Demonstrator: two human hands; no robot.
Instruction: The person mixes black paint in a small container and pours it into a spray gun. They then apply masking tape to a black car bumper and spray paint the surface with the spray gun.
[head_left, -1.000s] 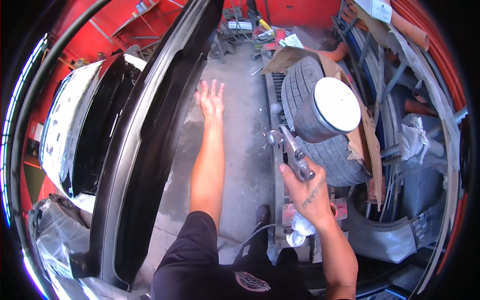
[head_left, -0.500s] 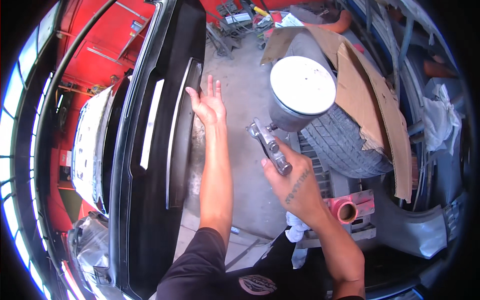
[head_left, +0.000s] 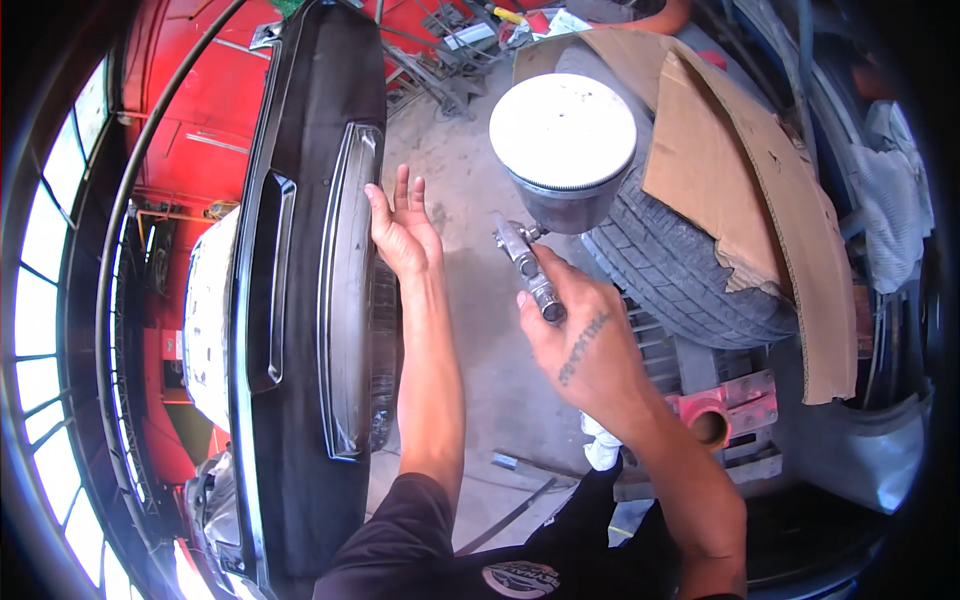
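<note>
My right hand (head_left: 585, 345) is wrapped round the grip of a metal spray gun (head_left: 527, 268). On top of the gun sits a grey paint cup (head_left: 565, 203) with a wide white lid, slightly tilted. To the left, my left hand (head_left: 408, 235) is raised with its fingers apart and nothing in it. Its thumb comes right up against the long recess edge of a glossy black car body panel (head_left: 300, 420); I cannot tell whether they touch. The panel stands on edge along my left side, with two long recesses in its face. The gun's trigger is hidden by my fingers.
A tyre (head_left: 690, 275) lies at the right, partly covered by bent cardboard (head_left: 790, 230). Nearer me is a red metal bracket with a round opening (head_left: 710, 428). Metal scrap and tools (head_left: 465, 40) lie at the far end of the concrete floor (head_left: 480, 330).
The view has shifted, and the panel now appears more upright. My left hand is closer to the panel's recess edge. The spray gun appears a little further left and higher, still in my right hand.
</note>
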